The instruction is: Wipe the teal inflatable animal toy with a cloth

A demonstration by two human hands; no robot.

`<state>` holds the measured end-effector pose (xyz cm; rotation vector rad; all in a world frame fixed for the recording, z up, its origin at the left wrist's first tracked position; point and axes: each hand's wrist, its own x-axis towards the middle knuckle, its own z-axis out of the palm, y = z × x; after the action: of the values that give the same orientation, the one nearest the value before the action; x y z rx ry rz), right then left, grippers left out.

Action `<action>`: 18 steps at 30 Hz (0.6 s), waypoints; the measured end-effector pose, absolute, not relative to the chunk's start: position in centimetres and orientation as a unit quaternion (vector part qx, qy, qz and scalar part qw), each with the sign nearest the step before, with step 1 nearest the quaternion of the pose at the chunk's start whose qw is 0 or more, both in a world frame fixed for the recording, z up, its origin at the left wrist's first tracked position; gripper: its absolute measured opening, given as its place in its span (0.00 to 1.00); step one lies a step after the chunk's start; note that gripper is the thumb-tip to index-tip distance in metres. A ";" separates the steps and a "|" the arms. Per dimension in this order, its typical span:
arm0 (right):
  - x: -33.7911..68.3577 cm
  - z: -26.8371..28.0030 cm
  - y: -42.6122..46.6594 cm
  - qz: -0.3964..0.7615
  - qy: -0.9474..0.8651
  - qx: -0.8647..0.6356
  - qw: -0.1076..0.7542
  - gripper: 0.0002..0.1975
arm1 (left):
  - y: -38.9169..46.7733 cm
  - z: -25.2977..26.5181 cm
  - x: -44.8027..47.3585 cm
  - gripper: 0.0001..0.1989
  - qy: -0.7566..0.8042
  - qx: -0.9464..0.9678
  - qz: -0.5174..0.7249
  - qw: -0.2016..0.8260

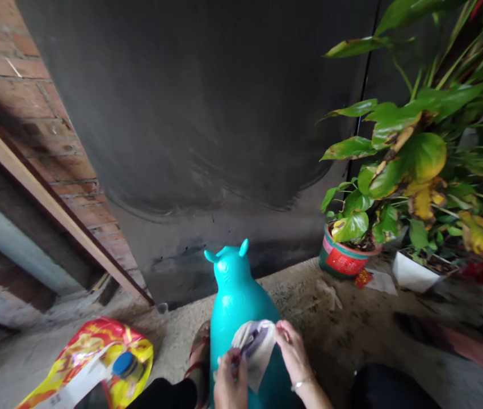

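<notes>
A pale cloth piece (260,355) with a purple-grey inner patch is stretched between my two hands, its lower end hanging to a point. My left hand (231,378) pinches its left edge, and my right hand (292,352), with a bracelet at the wrist, grips the upper right edge between thumb and fingers. Whether it is a sock, a bag or another item I cannot tell. Directly beneath and behind it stands a glossy teal inflatable animal toy (241,301) with two small ears, between my legs and facing away.
A red and yellow bag (96,341) lies at left, with a blue-capped bottle (124,365) at it. Ahead rises a dark smeared panel (224,113) beside a brick wall (32,96). Potted plants (349,261) stand at right. Another person's leg (471,349) shows at the right edge.
</notes>
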<state>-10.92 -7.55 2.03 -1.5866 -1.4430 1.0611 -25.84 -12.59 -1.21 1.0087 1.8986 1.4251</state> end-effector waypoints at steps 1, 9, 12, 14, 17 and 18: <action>-10.8 3.5 -7.3 0.439 -0.560 -0.588 0.385 0.20 | -12.4 -1.1 -25.5 0.22 0.698 0.386 0.537 0.274; -10.1 14.2 -6.8 0.555 -0.621 -0.376 0.406 0.14 | -11.4 3.7 -23.8 0.20 0.616 0.493 0.531 0.308; -9.7 15.6 -6.9 0.502 -0.668 -0.388 0.389 0.12 | -11.8 4.7 -23.1 0.25 0.567 0.459 0.563 0.388; -9.5 16.2 -7.0 0.473 -0.687 -0.400 0.381 0.12 | -12.0 5.2 -22.6 0.33 0.530 0.415 0.585 0.453; -9.3 17.0 -7.4 0.456 -0.702 -0.402 0.372 0.12 | -12.2 6.5 -22.5 0.29 0.516 0.393 0.600 0.467; -9.1 17.3 -7.5 0.448 -0.710 -0.399 0.370 0.12 | -12.2 7.1 -22.7 0.26 0.527 0.396 0.600 0.454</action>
<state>-9.12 -7.49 17.30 -1.0233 -1.8208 1.1498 -22.74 -12.16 7.13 0.9776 1.3012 1.4800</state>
